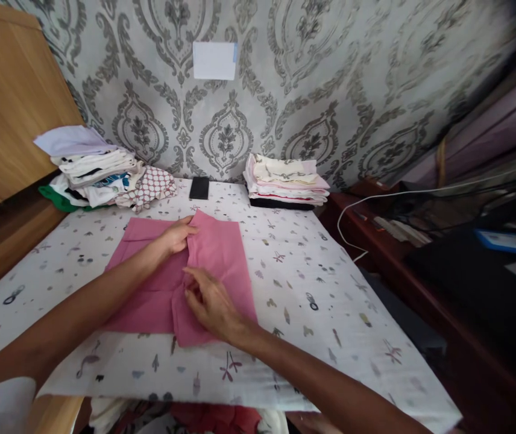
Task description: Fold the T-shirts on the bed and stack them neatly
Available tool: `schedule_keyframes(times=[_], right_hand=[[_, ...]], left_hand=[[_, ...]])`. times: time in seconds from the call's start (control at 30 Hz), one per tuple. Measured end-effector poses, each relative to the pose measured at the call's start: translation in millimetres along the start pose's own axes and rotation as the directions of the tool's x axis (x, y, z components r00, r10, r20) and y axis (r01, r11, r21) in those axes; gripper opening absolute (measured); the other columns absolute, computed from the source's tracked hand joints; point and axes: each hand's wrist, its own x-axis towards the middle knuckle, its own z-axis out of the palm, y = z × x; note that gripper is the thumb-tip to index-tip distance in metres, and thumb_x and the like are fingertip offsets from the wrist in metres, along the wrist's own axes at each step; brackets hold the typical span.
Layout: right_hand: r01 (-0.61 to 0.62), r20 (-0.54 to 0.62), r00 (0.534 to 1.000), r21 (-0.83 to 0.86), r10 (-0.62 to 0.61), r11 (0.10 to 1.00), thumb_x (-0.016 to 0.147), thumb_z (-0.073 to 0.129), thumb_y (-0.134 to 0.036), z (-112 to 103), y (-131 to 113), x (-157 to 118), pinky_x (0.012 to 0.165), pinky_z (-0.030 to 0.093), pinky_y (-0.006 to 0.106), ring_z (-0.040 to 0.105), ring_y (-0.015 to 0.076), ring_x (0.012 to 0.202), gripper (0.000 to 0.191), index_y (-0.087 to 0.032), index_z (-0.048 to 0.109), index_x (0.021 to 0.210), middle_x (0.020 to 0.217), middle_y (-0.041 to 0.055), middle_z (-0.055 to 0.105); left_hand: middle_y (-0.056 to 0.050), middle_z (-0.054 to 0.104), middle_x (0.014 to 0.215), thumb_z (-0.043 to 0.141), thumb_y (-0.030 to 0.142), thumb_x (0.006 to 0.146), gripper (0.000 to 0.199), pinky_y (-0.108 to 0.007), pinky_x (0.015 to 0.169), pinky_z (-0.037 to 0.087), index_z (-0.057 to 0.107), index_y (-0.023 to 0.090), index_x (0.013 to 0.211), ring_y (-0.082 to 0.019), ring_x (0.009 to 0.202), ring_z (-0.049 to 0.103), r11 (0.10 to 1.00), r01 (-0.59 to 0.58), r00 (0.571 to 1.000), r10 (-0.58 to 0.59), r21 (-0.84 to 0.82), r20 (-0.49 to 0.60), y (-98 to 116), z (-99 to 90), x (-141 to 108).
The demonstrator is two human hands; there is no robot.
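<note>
A pink cloth (226, 259) lies partly folded on a white printed sheet (294, 355), its right part lapped over the left along an uneven edge. At the upper end of that edge, my left hand (179, 235) grips the cloth between thumb and fingers. My right hand (215, 307) rests lower down over the same edge. Its fingers are bent and apart, with the fingertips at the cloth and nothing visible held in them.
Folded clothes are stacked at the back left (99, 169), and a smaller pile (285, 184) stands at the back right. Between them lies a black phone-like object (199, 188). A wooden panel (18, 108) rises at left; a dark red desk (384, 247) with a white cable (343, 211) stands at right.
</note>
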Motion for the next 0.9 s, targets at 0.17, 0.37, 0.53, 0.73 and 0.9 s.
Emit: schedule_keyframes(times=[0.17,0.37,0.53,0.73,0.9], right_hand=[[0.067,0.034,0.998,-0.184,-0.061,0.981,0.093,0.048,-0.016,2.6,-6.1,-1.3,0.096,0.053,0.043,0.060,0.0251,0.109,0.041,-0.014,0.053,0.134,0.121,0.0150,0.061],[0.165,0.139,0.983,-0.377,-0.121,0.911,0.097,0.054,-0.027,13.5,-8.7,-4.2,0.108,0.045,0.050,0.053,0.0295,0.125,0.040,-0.013,0.053,0.134,0.136,0.0182,0.056],[0.213,0.180,0.973,-0.485,-0.142,0.848,0.100,0.052,-0.038,19.2,-8.9,-7.6,0.114,0.038,0.050,0.047,0.0313,0.136,0.041,-0.011,0.057,0.131,0.142,0.0202,0.055],[0.268,0.209,0.960,-0.477,-0.188,0.837,0.102,0.048,-0.038,24.3,-15.7,-13.2,0.115,0.037,0.051,0.048,0.0299,0.136,0.038,-0.013,0.061,0.126,0.140,0.0188,0.058],[0.130,-0.018,0.989,-0.405,-0.150,0.905,0.102,0.043,-0.029,-10.5,-0.2,-31.0,0.111,0.044,0.051,0.051,0.0294,0.133,0.036,-0.016,0.060,0.131,0.143,0.0166,0.056]], left_hand=[[-0.006,0.071,0.086,0.059,-0.006,0.070,0.052,-0.026,0.072,0.056,0.062,0.015,0.118,-0.016,0.071,0.068,0.882,-0.156,0.986,0.168,0.444,0.012,3.2,5.2,9.5],[-0.015,0.065,0.125,0.058,0.013,0.087,0.044,-0.044,0.105,0.045,0.058,0.016,0.131,-0.029,0.122,0.058,0.308,-0.379,0.846,0.499,0.873,0.191,7.7,-2.4,-1.6],[-0.015,0.037,0.161,0.036,0.039,0.104,0.054,-0.050,0.122,0.021,0.040,0.016,0.152,-0.029,0.149,0.031,-0.419,-0.530,0.751,0.172,0.737,0.638,-21.2,10.9,0.5],[-0.011,0.023,0.167,0.032,0.056,0.101,0.065,-0.054,0.124,0.008,0.035,0.021,0.156,-0.029,0.155,0.016,-0.363,-0.484,0.847,0.032,0.796,0.530,-42.2,16.5,22.6],[-0.011,0.039,0.161,0.039,0.051,0.100,0.057,-0.043,0.124,0.016,0.046,0.021,0.148,-0.024,0.151,0.029,0.147,-0.547,0.820,0.293,0.824,0.492,-30.8,7.0,8.7]])
